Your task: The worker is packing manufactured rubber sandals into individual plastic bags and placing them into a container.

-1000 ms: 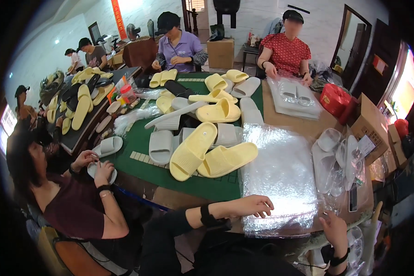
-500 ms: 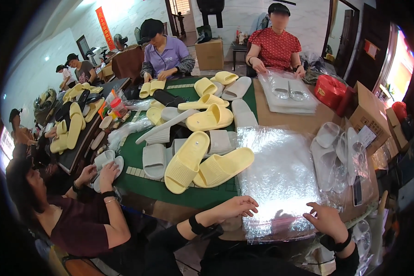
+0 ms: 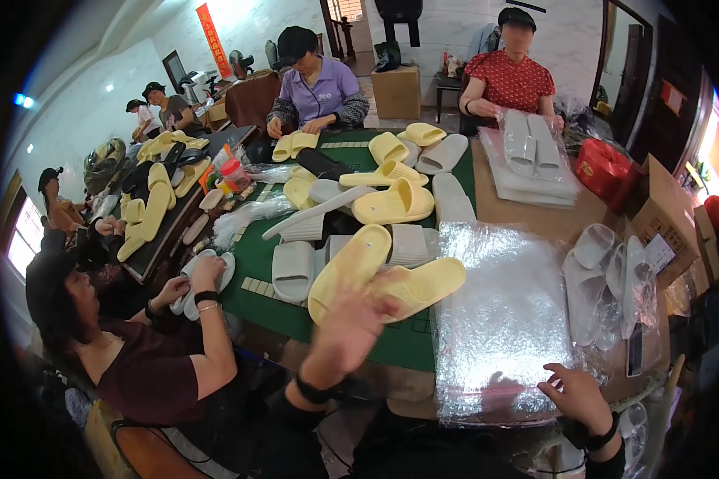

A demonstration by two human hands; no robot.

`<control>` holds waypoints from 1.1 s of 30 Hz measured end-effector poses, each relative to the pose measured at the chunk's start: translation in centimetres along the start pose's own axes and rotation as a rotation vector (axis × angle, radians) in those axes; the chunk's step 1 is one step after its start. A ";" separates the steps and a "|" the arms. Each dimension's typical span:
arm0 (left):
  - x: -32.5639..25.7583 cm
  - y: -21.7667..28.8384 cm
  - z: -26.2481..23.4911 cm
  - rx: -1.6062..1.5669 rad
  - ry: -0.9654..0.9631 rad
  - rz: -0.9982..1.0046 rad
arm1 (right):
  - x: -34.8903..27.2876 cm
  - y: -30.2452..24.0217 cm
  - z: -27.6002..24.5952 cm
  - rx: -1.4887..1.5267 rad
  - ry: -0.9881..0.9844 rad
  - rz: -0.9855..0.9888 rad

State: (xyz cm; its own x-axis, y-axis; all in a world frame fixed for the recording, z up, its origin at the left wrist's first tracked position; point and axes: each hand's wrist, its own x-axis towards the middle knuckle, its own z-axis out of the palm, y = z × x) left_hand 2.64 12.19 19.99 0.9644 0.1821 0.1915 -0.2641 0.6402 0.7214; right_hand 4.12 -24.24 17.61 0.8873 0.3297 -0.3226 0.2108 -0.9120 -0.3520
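Note:
My left hand (image 3: 350,326), smeared by motion, is over a pair of yellow slide slippers on the table; whether it touches them I cannot tell. One yellow slipper (image 3: 363,251) lies tilted behind the hand and partly covered by it. Its neighbour, another yellow slipper (image 3: 430,289), points to the right. My right hand (image 3: 580,395) holds nothing, fingers apart, at the near right corner of a stack of clear plastic bags (image 3: 495,319). The bags lie flat and shine with reflected light.
Grey slippers (image 3: 293,271) and more yellow ones pile up on the green mat (image 3: 252,247). Bagged grey slippers (image 3: 591,291) lie right of the bags, near a phone (image 3: 635,353) and a cardboard box (image 3: 659,211). Co-workers handle slippers at the left and far sides.
My left hand has moved left and away from me, from the bags' edge to the yellow slippers. My right hand stays by the bags. The whole view has shifted, moving the scene rightward.

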 end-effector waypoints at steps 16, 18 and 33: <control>-1.9 -1.5 -1.1 0.793 -1.136 -0.681 | 1.4 -2.5 -3.8 0.832 -0.894 -0.555; 0.4 0.0 -1.6 0.863 -1.086 -0.408 | 3.1 -3.5 -6.8 1.075 -0.639 -0.711; 6.6 4.6 -18.6 1.747 0.482 0.288 | 7.2 -3.6 0.7 0.598 -0.649 -0.446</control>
State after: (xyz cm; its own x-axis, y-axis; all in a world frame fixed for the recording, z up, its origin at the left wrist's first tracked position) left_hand 7.60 30.26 12.16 0.7264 0.5081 0.4628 0.2125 -0.8064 0.5518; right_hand 9.50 -18.44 15.95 0.3421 0.8460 -0.4089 0.0704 -0.4570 -0.8867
